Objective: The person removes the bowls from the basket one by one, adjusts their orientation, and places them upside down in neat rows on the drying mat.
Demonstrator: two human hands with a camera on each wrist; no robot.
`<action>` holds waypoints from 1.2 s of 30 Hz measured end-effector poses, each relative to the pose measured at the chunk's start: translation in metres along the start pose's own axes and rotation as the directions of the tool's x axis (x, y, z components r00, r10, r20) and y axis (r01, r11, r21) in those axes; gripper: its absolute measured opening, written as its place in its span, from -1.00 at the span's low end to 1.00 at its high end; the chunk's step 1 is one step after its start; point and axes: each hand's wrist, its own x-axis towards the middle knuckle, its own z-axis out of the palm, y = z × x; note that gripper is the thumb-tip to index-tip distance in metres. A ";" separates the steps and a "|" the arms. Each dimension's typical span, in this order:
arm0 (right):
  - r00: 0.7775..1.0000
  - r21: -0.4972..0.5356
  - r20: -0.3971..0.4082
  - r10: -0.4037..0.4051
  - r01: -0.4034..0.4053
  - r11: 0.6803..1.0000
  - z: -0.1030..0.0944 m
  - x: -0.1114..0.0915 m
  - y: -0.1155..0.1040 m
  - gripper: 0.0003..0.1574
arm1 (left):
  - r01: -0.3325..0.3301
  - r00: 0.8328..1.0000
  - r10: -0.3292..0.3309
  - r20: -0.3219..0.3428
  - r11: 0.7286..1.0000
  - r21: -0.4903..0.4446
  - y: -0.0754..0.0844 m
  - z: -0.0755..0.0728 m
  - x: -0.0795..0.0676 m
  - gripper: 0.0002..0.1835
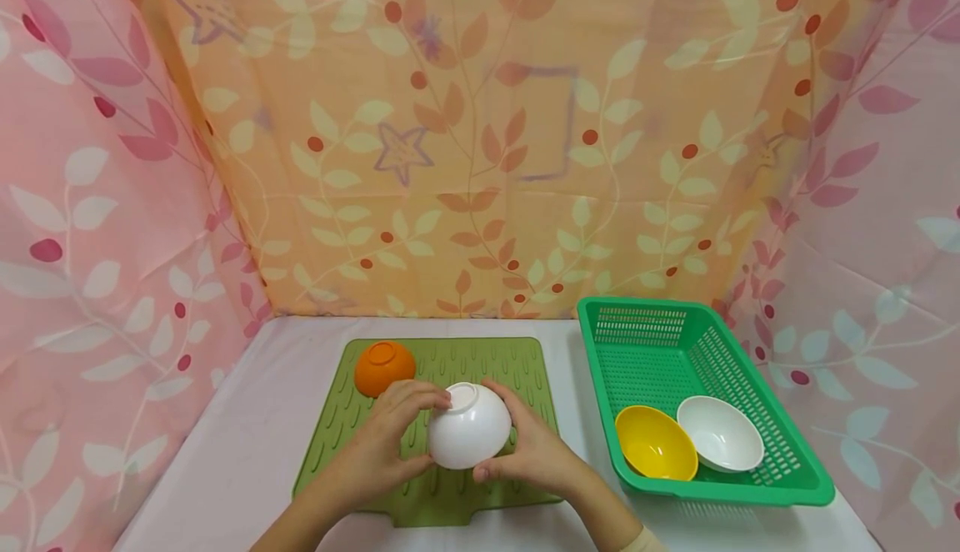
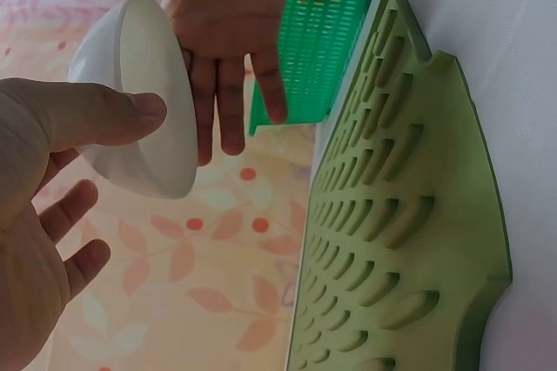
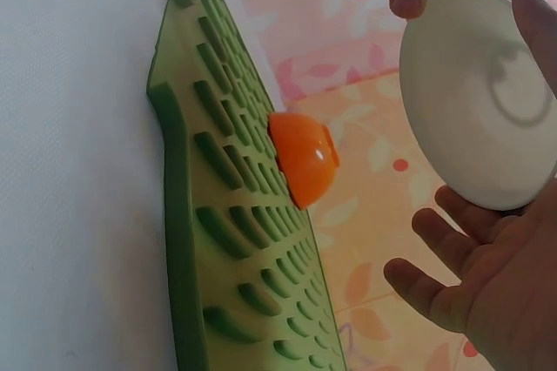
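Observation:
A white bowl point(image 1: 469, 427) is held up between both hands above the green drying mat point(image 1: 487, 360), tipped with its foot ring upward and away. My left hand point(image 1: 390, 435) pinches it from the left, the thumb inside the rim in the left wrist view and fingers up by the foot. From the other side my right hand point(image 1: 528, 439) grips it, thumb at the rim and fingers along the outer wall. The bowl's inside point(image 3: 479, 92) faces the right wrist camera. An orange bowl point(image 1: 384, 367) lies upside down on the mat's far left part.
To the right stands a green basket point(image 1: 600, 385) with slotted walls. In its near end a yellow bowl point(image 1: 656, 445) and another white bowl point(image 1: 722, 435) lean side by side, openings up. Patterned cloth point(image 1: 465, 135) hangs behind and at both sides of the white-covered table point(image 1: 225, 444).

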 end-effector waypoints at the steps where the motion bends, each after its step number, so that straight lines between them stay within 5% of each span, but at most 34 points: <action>1: 1.000 0.014 0.000 0.001 -0.001 1.000 0.000 0.000 0.000 0.38 | -0.004 1.000 0.004 -0.003 1.000 0.002 0.000 0.000 0.000 -0.09; 6: 1.000 0.119 -0.006 0.025 -0.024 0.993 0.001 0.003 0.001 0.27 | 0.029 1.000 -0.029 0.003 1.000 -0.003 0.002 0.000 0.000 -0.07; 11: 0.999 0.200 -0.015 0.031 -0.027 0.979 0.001 0.003 0.000 0.26 | 0.180 0.982 -0.175 0.071 0.980 -0.079 0.004 -0.001 0.000 0.05; 14: 1.000 0.208 -0.022 -0.001 0.005 0.978 0.000 0.002 -0.002 0.26 | 0.297 0.952 -0.270 0.144 0.929 -0.219 0.003 -0.003 -0.001 0.16; 19: 0.997 0.228 -0.023 -0.068 0.072 0.971 -0.001 0.000 -0.005 0.28 | 0.419 0.907 -0.323 0.270 0.752 -0.509 0.001 -0.006 0.000 0.14; 21: 0.996 0.241 -0.023 -0.089 0.092 0.966 -0.001 -0.001 -0.005 0.31 | 0.441 0.897 -0.331 0.293 0.712 -0.546 0.000 -0.007 0.001 0.13; 30: 0.995 0.275 -0.011 -0.102 0.101 0.956 0.001 -0.003 -0.008 0.39 | 0.539 0.840 -0.359 0.406 0.637 -0.552 0.000 -0.001 0.000 0.17; 36: 0.991 0.323 0.038 -0.126 0.107 0.940 0.002 -0.004 -0.009 0.39 | 0.535 0.844 -0.342 0.414 0.610 -0.585 0.001 0.002 0.001 0.12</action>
